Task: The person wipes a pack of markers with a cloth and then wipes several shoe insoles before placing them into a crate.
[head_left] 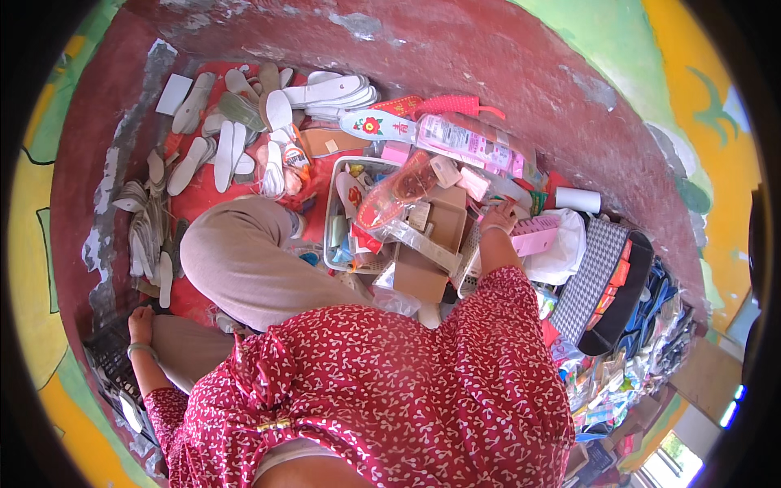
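Observation:
My right hand (498, 216) reaches forward to the right, fingers bent down at the end of a pink box (535, 236) beside a white basket (467, 264); whatever its fingertips grip is hidden. At far left, my left hand (141, 324) is low beside my leg and the black crate (106, 350), its fingers too small to read. Between my legs and right arm stands a white basket (332, 195) of small goods. A clear-wrapped red insole (390, 195) and an open brown cardboard box (447, 220) lie over and beside it.
Stacks of white insoles (329, 91) and loose pale ones (230, 154) cover the red cloth (199, 215). A flowered insole (378, 124) lies by a pink package (472, 146). Rightward are a white plastic bag (561, 252), a houndstooth bag (592, 281) and heaped packets. A maroon wall (488, 49) borders the far side.

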### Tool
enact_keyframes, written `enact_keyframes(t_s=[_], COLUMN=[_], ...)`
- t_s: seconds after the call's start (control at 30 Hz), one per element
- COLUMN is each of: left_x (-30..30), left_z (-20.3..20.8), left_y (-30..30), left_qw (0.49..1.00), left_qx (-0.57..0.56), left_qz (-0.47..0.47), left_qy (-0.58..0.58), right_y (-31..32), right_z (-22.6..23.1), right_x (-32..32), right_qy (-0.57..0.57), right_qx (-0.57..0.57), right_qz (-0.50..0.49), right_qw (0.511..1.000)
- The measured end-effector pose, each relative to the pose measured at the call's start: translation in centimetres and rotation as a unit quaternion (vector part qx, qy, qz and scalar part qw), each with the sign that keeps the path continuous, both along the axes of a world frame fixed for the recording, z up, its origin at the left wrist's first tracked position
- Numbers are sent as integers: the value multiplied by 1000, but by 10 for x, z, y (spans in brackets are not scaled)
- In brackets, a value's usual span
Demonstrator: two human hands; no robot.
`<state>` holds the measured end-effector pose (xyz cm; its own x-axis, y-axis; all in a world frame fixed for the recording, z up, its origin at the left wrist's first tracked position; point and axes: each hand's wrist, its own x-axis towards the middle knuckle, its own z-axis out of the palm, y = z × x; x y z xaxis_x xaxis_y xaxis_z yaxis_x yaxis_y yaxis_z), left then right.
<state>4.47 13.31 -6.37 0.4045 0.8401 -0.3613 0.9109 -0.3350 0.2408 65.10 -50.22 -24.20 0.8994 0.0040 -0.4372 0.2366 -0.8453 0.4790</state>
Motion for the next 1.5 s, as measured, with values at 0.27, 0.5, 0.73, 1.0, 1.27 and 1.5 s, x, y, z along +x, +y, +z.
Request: enact_keyframes(t_s=[0.27, 0.5, 0.73, 1.0, 1.27, 1.5], left_x=[-3, 7, 18, 29, 49, 29], left_z=[-9, -16, -21, -38, -35, -30], left_y=[10, 21, 21, 42, 31, 43], left_qw=[1000, 996, 996, 979, 991, 992], left_qx=[-12, 11, 6, 17, -11, 11], left_qz=[-11, -84, -85, -202, -129, -123], left_qy=[-11, -17, -4, 24, 27, 36], right_y=[50, 16, 83, 52, -98, -127], right_z=[-26, -66, 4, -1, -49, -58], right_x=[-83, -100, -147, -156, -173, -162], right_qy=[30, 144, 53, 83, -316, -128], right_qx=[193, 166, 239, 284, 308, 521], right_qz=[-211, -225, -296, -200, -221, -612], right_qw=[958, 949, 923, 934, 870, 581])
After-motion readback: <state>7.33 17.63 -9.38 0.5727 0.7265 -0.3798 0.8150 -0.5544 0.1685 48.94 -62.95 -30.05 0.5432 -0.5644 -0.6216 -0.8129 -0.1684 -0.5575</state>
